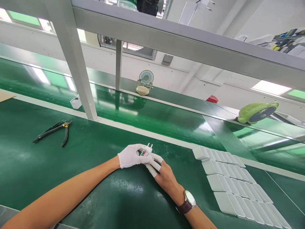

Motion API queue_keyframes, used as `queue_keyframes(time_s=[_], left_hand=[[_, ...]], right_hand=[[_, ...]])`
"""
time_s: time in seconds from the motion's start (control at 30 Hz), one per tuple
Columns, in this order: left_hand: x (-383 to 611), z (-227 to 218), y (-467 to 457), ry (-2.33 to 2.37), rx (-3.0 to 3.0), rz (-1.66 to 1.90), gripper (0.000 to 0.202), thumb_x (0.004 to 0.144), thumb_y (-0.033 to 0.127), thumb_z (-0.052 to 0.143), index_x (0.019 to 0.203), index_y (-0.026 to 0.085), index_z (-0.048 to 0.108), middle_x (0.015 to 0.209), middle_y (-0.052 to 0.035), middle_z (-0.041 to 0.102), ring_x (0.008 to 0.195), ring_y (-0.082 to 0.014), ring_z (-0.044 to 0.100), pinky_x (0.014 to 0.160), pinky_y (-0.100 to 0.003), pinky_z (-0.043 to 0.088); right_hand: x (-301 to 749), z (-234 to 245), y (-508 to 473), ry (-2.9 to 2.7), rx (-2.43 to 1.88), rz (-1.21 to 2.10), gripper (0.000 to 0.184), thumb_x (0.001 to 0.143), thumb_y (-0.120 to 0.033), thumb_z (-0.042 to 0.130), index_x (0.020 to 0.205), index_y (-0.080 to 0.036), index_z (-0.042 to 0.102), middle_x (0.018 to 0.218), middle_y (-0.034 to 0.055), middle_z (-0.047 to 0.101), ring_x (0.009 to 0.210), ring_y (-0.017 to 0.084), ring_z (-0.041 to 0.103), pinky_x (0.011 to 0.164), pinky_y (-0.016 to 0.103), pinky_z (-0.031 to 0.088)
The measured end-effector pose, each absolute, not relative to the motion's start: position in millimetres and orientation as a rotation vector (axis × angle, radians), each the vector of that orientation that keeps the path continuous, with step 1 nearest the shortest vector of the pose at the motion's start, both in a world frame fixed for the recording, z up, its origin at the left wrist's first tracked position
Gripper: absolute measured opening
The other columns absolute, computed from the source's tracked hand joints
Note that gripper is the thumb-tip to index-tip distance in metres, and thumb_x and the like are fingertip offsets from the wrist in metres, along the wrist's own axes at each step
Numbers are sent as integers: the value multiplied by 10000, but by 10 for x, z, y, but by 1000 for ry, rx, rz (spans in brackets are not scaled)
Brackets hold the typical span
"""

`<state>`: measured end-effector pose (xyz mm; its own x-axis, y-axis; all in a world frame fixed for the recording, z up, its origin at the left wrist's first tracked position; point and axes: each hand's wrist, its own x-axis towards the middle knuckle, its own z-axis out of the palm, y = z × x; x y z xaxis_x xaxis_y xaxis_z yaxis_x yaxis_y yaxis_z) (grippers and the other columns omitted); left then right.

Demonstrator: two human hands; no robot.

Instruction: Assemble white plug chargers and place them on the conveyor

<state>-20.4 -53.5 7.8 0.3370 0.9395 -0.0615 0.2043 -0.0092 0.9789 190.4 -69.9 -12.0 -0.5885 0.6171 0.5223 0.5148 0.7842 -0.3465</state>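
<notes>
A white two-pin plug housing (149,149) with its inside exposed is held above the green bench. Small red and dark parts show in its opening, too small to name. My left hand (130,156), in a white glove, grips it from the left with thumb and fingers curled round. My right hand (167,182) wears white finger covers and a wristwatch. Its closed fingers press on the housing from the right and below, and hide part of it. Both metal pins point up and away from me.
Several white open-topped cases (221,183) stand in rows at the right. Cutting pliers (63,125) and dark tweezers (49,129) lie at the left. A grey metal post (79,66) rises behind. Beyond are a small white box (76,102), a small fan (145,78) and a green fan (254,113).
</notes>
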Motion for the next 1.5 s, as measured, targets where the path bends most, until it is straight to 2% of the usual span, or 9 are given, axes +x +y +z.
queue_keyframes(time_s=[0.2,0.4,0.6,0.73,0.8,0.97,1.1,1.27,1.5], left_hand=[[-249,7,-505,978,1450,980,498,819,546,651,1178,202,671,1124,-67,732,1058,-244,659,920,-366,524],[-310,-72,-462,933,1358,1127,680,848,683,517,1273,159,603,1202,-156,691,1105,-290,641,823,-382,553],[-214,-22,-566,1176,1525,888,683,754,447,715,1381,257,524,1293,-59,653,814,-165,657,759,-339,577],[-168,13,-616,1170,1554,914,486,812,421,665,1252,220,616,1165,-53,711,983,-206,680,869,-342,576],[-174,17,-623,1204,1575,906,432,823,412,652,1206,213,635,1134,-59,726,974,-215,690,859,-348,583],[-195,13,-623,1217,1588,893,440,815,410,663,1206,213,628,1174,-62,722,1044,-238,686,893,-362,579],[-197,-3,-613,1189,1550,896,408,842,440,642,1184,216,640,1180,-56,722,1054,-235,679,901,-358,570],[-218,-20,-583,1177,1507,892,407,888,490,590,1186,219,647,1196,-48,716,1051,-228,669,940,-371,545],[-259,-3,-584,1116,1493,905,471,920,539,542,1246,208,615,1221,-70,700,1055,-237,658,942,-371,527]], right_hand=[[1879,-41,-667,-2218,-813,167,411,953,-181,579,1334,-333,593,1193,68,675,998,193,718,847,319,638],[1919,68,-623,-2077,-851,107,429,920,-161,606,1309,-343,606,1160,60,685,953,199,722,812,328,638],[1882,-118,-623,-2274,-830,346,390,956,-153,541,1313,-294,607,1192,103,668,1025,209,705,856,348,628],[1890,-138,-661,-2253,-885,310,385,959,-169,567,1313,-312,615,1247,86,662,1091,201,693,936,341,608],[1906,-145,-683,-2262,-933,273,387,956,-195,592,1321,-320,613,1268,76,666,1131,210,682,955,342,602],[1945,-216,-695,-2108,-1007,257,486,899,-283,699,1365,-262,566,1255,94,688,1104,239,700,942,363,614],[1939,-226,-674,-2144,-922,278,372,932,-221,639,1299,-279,616,1182,70,716,1052,205,717,906,323,624],[1914,-180,-688,-2210,-936,215,399,959,-237,595,1357,-269,575,1236,95,681,1062,213,709,910,343,623],[1914,-146,-702,-2264,-949,181,321,958,-197,579,1244,-312,669,1219,75,669,1015,187,713,878,317,629]])
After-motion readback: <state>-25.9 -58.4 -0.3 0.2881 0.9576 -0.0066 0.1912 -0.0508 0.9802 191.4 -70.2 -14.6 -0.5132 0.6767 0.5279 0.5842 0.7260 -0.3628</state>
